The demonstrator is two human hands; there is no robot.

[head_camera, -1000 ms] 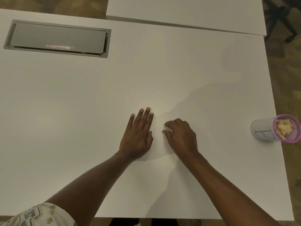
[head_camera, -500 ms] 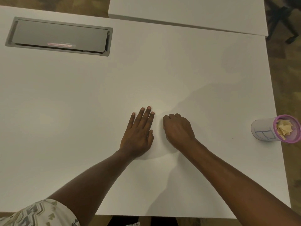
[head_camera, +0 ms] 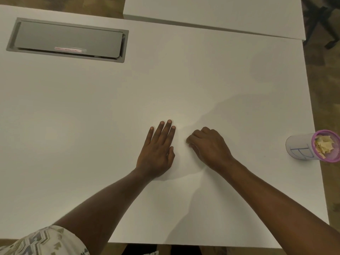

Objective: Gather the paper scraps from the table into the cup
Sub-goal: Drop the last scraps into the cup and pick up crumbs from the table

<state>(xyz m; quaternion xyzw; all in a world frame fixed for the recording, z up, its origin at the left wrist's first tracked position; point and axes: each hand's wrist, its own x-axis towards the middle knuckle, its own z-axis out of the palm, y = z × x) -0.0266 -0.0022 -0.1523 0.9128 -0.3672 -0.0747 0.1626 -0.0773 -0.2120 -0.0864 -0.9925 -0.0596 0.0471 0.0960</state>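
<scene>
While jagged scraps (head_camera: 324,146) fill the cup (head_camera: 299,147) — the table (head_camera: 92,126) lies smooth.

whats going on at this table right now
A person is gathering paper scraps into a purple-rimmed cup, which stands near the right edge of the white table and already holds some. The left hand lies flat on the table. The right hand is curled beside it; whether it holds a scrap is hidden.

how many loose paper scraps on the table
0 in view on the table; the only scraps sit in the cup at its right edge. Any under the flat left hand or inside the curled right hand would be hidden.
</scene>
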